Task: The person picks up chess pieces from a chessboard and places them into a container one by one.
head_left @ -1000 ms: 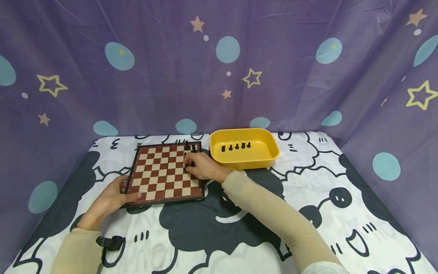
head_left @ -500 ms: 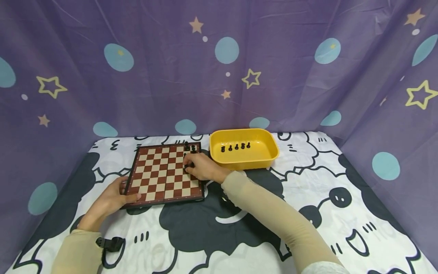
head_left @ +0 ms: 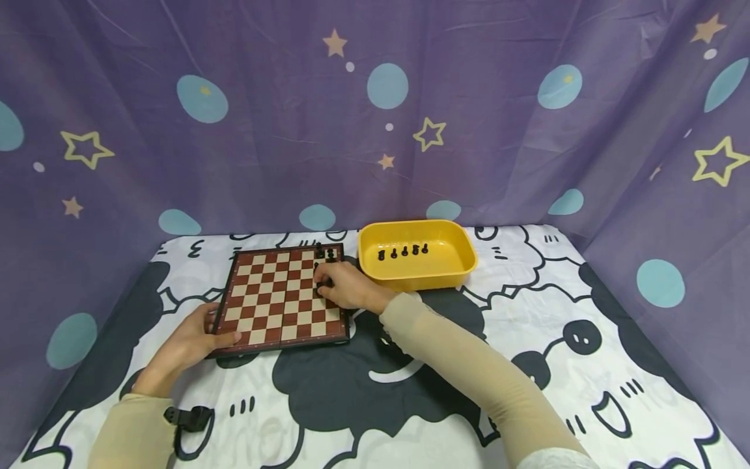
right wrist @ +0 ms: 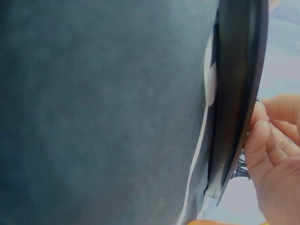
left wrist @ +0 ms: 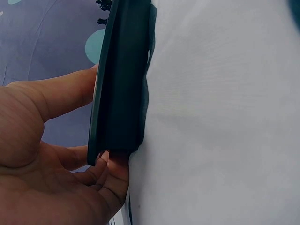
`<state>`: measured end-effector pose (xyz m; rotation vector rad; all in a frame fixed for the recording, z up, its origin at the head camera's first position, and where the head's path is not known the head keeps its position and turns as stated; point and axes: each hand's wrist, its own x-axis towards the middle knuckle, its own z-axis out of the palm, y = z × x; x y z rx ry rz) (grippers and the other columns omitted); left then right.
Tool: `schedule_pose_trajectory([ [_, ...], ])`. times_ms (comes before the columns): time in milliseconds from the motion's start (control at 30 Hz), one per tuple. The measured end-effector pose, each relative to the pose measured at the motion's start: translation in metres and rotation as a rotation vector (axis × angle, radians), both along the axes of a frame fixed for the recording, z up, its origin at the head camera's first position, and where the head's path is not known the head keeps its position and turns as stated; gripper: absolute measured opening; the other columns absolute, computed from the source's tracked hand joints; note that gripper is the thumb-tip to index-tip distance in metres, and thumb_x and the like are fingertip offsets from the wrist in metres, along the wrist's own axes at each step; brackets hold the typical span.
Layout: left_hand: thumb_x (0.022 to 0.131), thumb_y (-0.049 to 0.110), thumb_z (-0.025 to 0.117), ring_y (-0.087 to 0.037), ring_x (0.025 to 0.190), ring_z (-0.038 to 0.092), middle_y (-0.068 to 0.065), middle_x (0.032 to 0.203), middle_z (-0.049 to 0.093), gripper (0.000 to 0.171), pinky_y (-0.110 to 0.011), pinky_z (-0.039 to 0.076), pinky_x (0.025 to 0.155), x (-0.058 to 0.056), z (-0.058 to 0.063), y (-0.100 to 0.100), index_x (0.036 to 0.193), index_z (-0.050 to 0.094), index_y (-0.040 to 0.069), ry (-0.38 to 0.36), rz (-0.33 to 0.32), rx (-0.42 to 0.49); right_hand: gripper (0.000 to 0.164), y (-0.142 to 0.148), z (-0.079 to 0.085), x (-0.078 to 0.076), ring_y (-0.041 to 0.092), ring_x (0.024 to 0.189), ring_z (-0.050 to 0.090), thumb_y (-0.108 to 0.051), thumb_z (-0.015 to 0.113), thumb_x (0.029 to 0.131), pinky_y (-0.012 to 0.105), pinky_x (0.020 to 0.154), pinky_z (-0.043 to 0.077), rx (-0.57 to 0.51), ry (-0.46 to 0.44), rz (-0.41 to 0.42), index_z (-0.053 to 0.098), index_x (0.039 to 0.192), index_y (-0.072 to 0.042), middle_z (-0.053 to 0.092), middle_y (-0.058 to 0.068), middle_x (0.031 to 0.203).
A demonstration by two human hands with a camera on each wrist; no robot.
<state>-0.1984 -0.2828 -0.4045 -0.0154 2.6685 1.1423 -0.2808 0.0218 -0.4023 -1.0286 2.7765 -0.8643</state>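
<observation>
The chessboard (head_left: 275, 296), with red-brown and cream squares and a dark rim, lies flat on the cloth in the head view. My left hand (head_left: 190, 335) grips its near left corner, thumb on top and fingers at the side; the left wrist view shows the fingers curled under the board's edge (left wrist: 124, 84). Over the board's right side, my right hand (head_left: 346, 284) pinches a small black chess piece (head_left: 329, 283), mostly hidden by the fingers. More black chess pieces (head_left: 331, 254) stand at the far right corner. In the right wrist view, thumb and fingertips (right wrist: 258, 133) meet close at the board's surface.
A yellow tray (head_left: 422, 282) stands just right of the board's far corner, with several black chess pieces (head_left: 404, 251) in a row inside. Black-and-white cartoon cloth (head_left: 422, 430) covers the table. A purple curtain (head_left: 281, 176) with stars hangs behind and at both sides.
</observation>
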Motion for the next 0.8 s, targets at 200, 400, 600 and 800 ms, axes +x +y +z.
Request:
schedule_pose_trajectory([
  [200,0.083,0.02,0.075,-0.036,0.1,0.053,-0.031,0.113,0.05,0.093,-0.039,0.044,0.076,0.0,-0.001,-0.001,0.142,0.015,-0.018,0.014,-0.012,0.003,0.023,0.002,0.002,0.003,0.009,0.092,0.059,-0.018,0.063,0.093,0.022,0.078,0.046,-0.003,0.001,-0.006,0.062,0.115,-0.012,0.064,-0.001,0.103],
  [400,0.083,0.021,0.076,-0.037,0.1,0.054,-0.031,0.114,0.05,0.094,-0.04,0.045,0.077,0.0,-0.002,-0.001,0.142,0.015,-0.018,0.015,-0.01,-0.002,0.025,0.008,0.007,0.01,0.011,0.096,0.06,-0.017,0.063,0.093,0.023,0.08,0.047,-0.021,0.006,0.002,0.062,0.117,-0.009,0.065,0.002,0.107],
  [600,0.082,0.021,0.076,-0.037,0.101,0.053,-0.031,0.114,0.05,0.094,-0.041,0.044,0.077,0.0,-0.002,0.0,0.142,0.015,-0.018,0.009,-0.004,-0.004,0.024,0.02,0.016,0.018,0.011,0.092,0.059,-0.014,0.063,0.093,0.024,0.079,0.047,-0.07,0.022,0.033,0.063,0.115,-0.005,0.065,0.003,0.105],
  [800,0.083,0.021,0.076,-0.038,0.1,0.054,-0.032,0.114,0.049,0.094,-0.041,0.045,0.077,-0.001,0.0,0.0,0.143,0.014,-0.017,0.006,-0.003,-0.004,0.023,0.033,0.02,0.026,0.008,0.086,0.057,-0.017,0.061,0.094,0.024,0.076,0.046,-0.063,0.037,0.042,0.063,0.115,-0.009,0.063,-0.001,0.102],
])
